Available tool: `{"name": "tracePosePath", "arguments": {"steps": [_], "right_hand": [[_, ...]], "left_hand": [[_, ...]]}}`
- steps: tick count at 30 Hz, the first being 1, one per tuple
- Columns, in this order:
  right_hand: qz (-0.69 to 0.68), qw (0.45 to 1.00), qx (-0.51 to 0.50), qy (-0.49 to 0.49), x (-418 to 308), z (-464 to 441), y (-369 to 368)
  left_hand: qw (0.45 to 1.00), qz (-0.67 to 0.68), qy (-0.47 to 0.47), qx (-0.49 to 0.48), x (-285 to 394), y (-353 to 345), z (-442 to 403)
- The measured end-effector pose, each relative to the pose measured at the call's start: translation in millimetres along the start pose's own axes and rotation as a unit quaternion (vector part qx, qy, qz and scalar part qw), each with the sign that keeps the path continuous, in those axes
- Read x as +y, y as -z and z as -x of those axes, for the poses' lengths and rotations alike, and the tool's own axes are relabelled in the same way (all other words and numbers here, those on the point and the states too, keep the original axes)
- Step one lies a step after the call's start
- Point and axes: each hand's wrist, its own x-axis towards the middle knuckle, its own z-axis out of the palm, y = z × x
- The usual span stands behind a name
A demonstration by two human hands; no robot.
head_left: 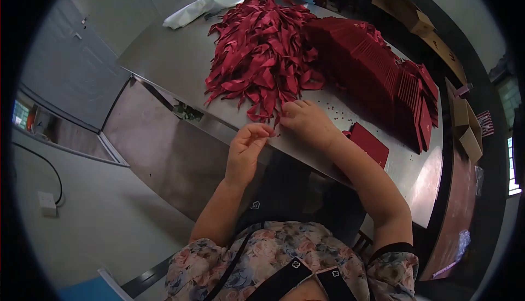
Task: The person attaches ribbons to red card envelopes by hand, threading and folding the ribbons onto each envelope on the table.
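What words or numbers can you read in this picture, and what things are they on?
No word or number can be read.
Lone red piece: tiny pale marks, too small.
Red stack: small pale mark, too blurred.
Black cloth: small pale emblem, too small.
Black trim: white shapes like flowers, not letters.

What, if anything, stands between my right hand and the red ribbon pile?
Nothing visible: your right hand is at the near edge of the ribbon pile. The row of flat maroon pieces stands to its right, not between.
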Motion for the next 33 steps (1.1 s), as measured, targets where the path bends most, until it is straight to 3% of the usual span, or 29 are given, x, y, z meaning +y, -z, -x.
{"name": "tracePosePath", "arguments": {"steps": [4,6,7,9,10,12,15,19,25,27,29,30,33], "right_hand": [[-0.041,0.999,0.026,0.000,3.7,-3.4,2.3],[-0.148,0.971,0.186,-0.019,2.8,-1.4,5.6],[-0.149,0.971,0.185,-0.021,3.4,0.0,9.5],[-0.453,0.834,0.282,-0.138,6.9,3.5,23.1],[-0.520,0.783,0.305,-0.153,9.8,6.4,35.9],[-0.589,0.700,0.351,-0.200,13.4,16.7,68.5],[-0.608,0.634,0.453,-0.155,20.0,40.7,109.7],[-0.648,0.596,0.470,-0.059,41.2,106.6,142.7],[-0.587,0.599,0.539,-0.076,38.6,202.9,189.2],[-0.525,0.585,0.602,-0.142,30.5,233.4,199.8],[-0.437,0.628,0.618,-0.181,29.2,262.4,205.0],[-0.394,0.615,0.642,-0.233,20.2,255.7,200.9],[-0.331,0.655,0.548,-0.402,-5.8,230.0,160.6]], "left_hand": [[1.000,-0.022,-0.013,-0.017,8.0,5.7,-0.4],[1.000,-0.019,0.000,-0.023,9.6,5.3,0.8],[1.000,-0.010,-0.003,-0.023,9.7,3.5,1.6],[1.000,-0.001,-0.004,-0.024,8.7,0.4,3.0],[1.000,0.011,-0.006,-0.028,8.3,-1.1,3.1],[0.999,0.021,-0.007,-0.034,9.0,-3.7,3.8],[0.998,0.032,0.006,-0.052,9.9,-6.9,4.0],[0.995,0.067,0.012,-0.075,8.8,-12.3,3.7],[0.994,0.056,0.033,-0.090,5.7,-24.2,2.2],[0.996,0.007,0.032,-0.084,6.2,-29.1,0.2],[0.992,-0.023,0.059,-0.109,5.6,-39.3,-5.5],[0.988,-0.058,0.079,-0.123,6.2,-44.6,-8.2],[0.962,-0.155,0.130,-0.181,3.6,-78.5,-24.1]]}}
